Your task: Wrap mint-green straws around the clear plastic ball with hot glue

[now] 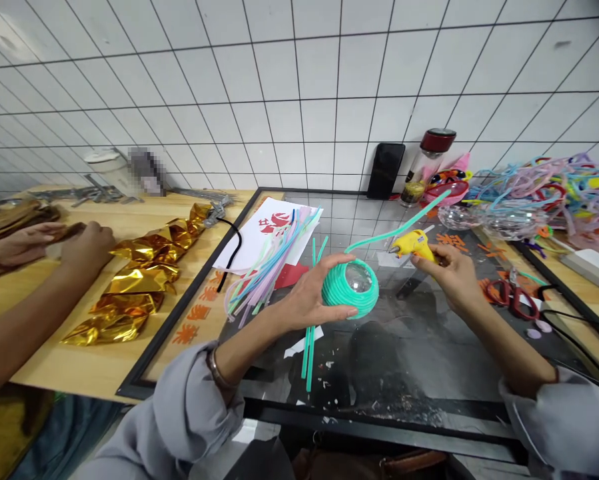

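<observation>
My left hand (312,297) grips a clear ball (350,289) wrapped in coils of teal pipe cleaner, held above the glass work surface (404,360). A loose teal end (399,230) rises from the ball toward the upper right. My right hand (446,273) is closed on a yellow glue gun (413,245), its nozzle pointing left near the teal strand. A bunch of pastel pipe cleaners (269,267) lies just left of my left hand, and two teal ones (308,353) lie below it.
A co-worker's hands (49,243) work at the left beside crumpled gold foil (139,280) on the wooden table. Red scissors (512,297) lie right of my right hand. A phone (386,171), a jar (426,167) and a heap of coloured pipe cleaners (554,193) stand at the back.
</observation>
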`<action>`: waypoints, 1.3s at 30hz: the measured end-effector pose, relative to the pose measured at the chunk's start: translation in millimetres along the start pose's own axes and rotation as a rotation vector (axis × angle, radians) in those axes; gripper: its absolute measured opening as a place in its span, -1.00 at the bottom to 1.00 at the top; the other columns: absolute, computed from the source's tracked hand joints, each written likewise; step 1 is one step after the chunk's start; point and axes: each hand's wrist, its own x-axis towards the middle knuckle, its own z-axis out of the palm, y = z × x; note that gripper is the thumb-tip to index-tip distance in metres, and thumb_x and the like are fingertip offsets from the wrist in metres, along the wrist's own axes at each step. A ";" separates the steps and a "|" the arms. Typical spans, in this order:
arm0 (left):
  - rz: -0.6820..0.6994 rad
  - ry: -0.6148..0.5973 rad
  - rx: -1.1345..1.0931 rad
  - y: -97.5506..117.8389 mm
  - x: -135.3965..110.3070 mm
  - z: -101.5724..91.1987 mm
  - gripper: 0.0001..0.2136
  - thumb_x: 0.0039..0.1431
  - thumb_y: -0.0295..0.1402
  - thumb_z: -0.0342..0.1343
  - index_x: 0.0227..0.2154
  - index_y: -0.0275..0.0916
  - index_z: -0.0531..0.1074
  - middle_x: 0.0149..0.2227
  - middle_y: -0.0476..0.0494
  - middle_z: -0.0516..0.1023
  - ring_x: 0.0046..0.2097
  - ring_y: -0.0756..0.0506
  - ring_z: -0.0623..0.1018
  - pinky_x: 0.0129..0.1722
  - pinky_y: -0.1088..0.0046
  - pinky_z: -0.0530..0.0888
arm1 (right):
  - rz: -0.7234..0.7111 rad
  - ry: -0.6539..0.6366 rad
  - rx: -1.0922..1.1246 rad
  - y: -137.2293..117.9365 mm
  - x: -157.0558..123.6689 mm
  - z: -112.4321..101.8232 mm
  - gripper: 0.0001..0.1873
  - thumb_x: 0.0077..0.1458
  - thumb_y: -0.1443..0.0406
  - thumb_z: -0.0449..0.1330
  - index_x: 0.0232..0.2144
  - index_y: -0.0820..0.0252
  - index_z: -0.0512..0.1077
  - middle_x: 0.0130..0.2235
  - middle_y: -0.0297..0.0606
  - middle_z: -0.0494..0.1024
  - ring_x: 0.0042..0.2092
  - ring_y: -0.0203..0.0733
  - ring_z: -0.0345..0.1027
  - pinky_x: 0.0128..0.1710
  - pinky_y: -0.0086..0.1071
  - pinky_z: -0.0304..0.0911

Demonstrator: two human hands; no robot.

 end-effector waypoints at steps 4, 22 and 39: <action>-0.010 -0.004 -0.031 -2.4 -1.9 0.4 -0.25 0.07 -0.23 0.37 0.26 -0.01 0.09 0.27 -0.29 0.31 0.26 -0.33 0.41 0.25 0.00 0.36 | 0.057 -0.041 -0.363 15.6 10.1 -4.5 -0.63 -0.01 0.04 0.20 -0.38 0.22 0.55 -0.43 -0.22 0.44 -0.35 -0.08 0.33 -0.37 -0.28 0.15; 0.012 0.006 -0.001 0.6 -1.0 1.3 -0.29 0.07 -0.21 0.36 0.22 -0.04 0.12 0.25 -0.28 0.31 0.29 -0.32 0.38 0.29 -0.01 0.32 | 0.038 -0.384 0.484 -82.4 -21.2 6.0 -0.11 -0.15 -0.16 0.40 0.17 0.07 0.36 -0.18 -0.21 0.54 -0.17 -0.09 0.42 -0.15 -0.20 0.33; 0.005 0.019 -0.075 -6.8 -0.1 6.3 -0.27 0.00 -0.24 0.40 0.13 -0.03 0.08 0.24 -0.27 0.32 0.26 -0.31 0.41 0.24 -0.03 0.35 | 0.234 -0.502 0.740 -94.9 -26.8 12.8 -0.57 -0.20 -0.02 0.50 -0.45 0.18 0.55 -0.60 -0.35 0.51 -0.57 -0.30 0.35 -0.54 -0.39 0.31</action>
